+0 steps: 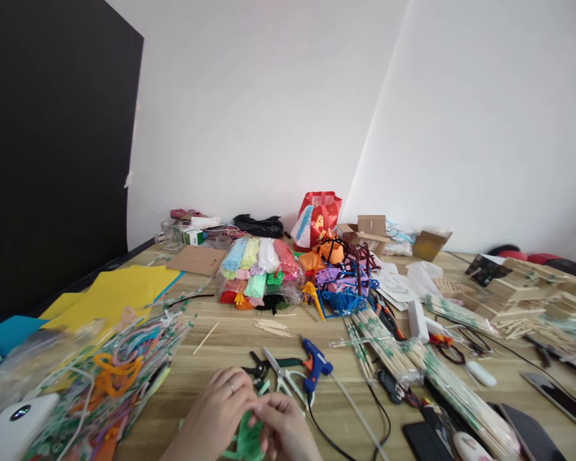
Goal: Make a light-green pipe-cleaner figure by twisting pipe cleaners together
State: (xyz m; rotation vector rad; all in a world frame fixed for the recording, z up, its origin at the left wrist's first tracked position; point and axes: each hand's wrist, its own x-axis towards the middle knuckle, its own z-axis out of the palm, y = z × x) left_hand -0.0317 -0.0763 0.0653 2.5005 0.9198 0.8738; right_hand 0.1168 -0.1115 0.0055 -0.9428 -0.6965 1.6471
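Side by side at the bottom middle, my left hand (223, 406) and my right hand (284, 422) meet at the fingertips, both with fingers curled in. A green pipe-cleaner piece (249, 438) shows between and below them, partly hidden by the fingers. My left hand, with a ring on one finger, grips its upper part. The right thumb and forefinger pinch close by it. Just beyond the hands lie scissors (276, 368) with pale handles, dark-handled pliers (256, 366) and a blue glue gun (315, 365).
Bagged bundles of coloured pipe cleaners (264, 272) sit further back. Yellow sheets (110, 298) and a tangle of pipe cleaners (118, 371) cover the left side. Packs of wooden sticks (461, 394) and a phone (559, 400) lie to the right. The glue gun's cord (324, 435) loops beside my right hand.
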